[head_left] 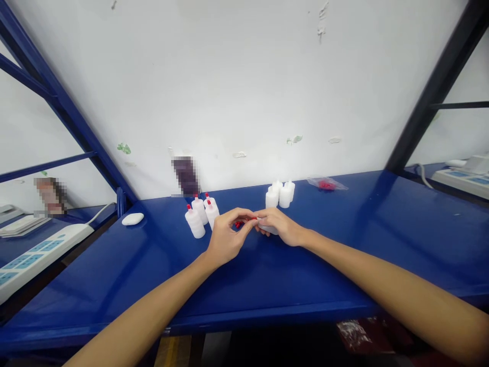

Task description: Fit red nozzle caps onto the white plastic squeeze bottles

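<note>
My right hand (284,227) is closed round a small white squeeze bottle (269,229), which lies tilted on its side with its tip toward my left hand. The fingers of my left hand (227,238) pinch a small red cap (255,218) at that tip; how far it sits on the tip is hidden by the fingers. Loose red caps (239,224) show behind my left hand. To the left stand several white bottles (195,224) with red caps on. Beyond my right hand is a group of white bottles (284,196) without red caps.
A clear bag with red pieces (327,185) lies at the back right of the blue table (305,285). A white case (133,219) sits at the left. A blurred phone-like object (186,176) leans on the wall. A power strip (42,255) lies beyond the left edge.
</note>
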{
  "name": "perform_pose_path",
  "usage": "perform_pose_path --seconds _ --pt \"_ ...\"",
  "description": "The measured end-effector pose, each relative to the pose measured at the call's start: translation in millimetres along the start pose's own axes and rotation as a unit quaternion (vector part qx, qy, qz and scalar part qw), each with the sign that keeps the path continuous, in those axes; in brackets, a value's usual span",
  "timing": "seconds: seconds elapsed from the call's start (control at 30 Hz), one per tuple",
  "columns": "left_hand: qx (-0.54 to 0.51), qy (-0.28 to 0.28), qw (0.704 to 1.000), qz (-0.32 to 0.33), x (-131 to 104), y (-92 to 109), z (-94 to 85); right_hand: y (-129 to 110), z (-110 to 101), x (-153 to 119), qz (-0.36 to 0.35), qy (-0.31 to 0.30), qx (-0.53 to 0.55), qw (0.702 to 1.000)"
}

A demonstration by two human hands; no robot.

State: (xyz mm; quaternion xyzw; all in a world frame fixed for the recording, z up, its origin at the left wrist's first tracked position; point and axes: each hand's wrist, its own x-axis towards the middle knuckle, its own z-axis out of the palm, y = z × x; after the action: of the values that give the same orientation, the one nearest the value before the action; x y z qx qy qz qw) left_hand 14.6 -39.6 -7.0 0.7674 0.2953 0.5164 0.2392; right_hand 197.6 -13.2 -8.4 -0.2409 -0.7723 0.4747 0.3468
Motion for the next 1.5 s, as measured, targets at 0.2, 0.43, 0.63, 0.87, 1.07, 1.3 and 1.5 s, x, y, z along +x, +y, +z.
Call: perform_pose_path --seconds 0.2,0.43,0.63,0.87,1.07,1.3,1.5 --pt "0.048 0.002 0.999 0.001 -2 -1 -0.5 0 3 1 -0.009 0.013 -0.015 1.0" --pt "0.083 -0.005 0.996 0.006 -2 0 1.5 -1 4 0 -0.012 0.009 -0.078 0.997" --pt "0.155 -0.02 0.985 0.067 -4 1 0.0 3 8 2 0.009 0.054 -0.135 0.989" --pt "0.186 -0.055 0.971 0.143 0 2 -5.2 -1 11 0 -0.027 0.061 -0.157 0.985" --pt "0.274 -0.025 0.946 0.173 -13 21 -48.6 -8 12 -3 -0.043 0.046 -0.277 0.959" --pt "0.399 -0.136 0.906 0.043 -63 19 -108.2 -9 30 7 -0.032 -0.023 -0.543 0.839" --pt "0.429 -0.124 0.894 0.026 -65 14 -120.8 -9 43 19 -0.037 -0.057 -0.589 0.805"
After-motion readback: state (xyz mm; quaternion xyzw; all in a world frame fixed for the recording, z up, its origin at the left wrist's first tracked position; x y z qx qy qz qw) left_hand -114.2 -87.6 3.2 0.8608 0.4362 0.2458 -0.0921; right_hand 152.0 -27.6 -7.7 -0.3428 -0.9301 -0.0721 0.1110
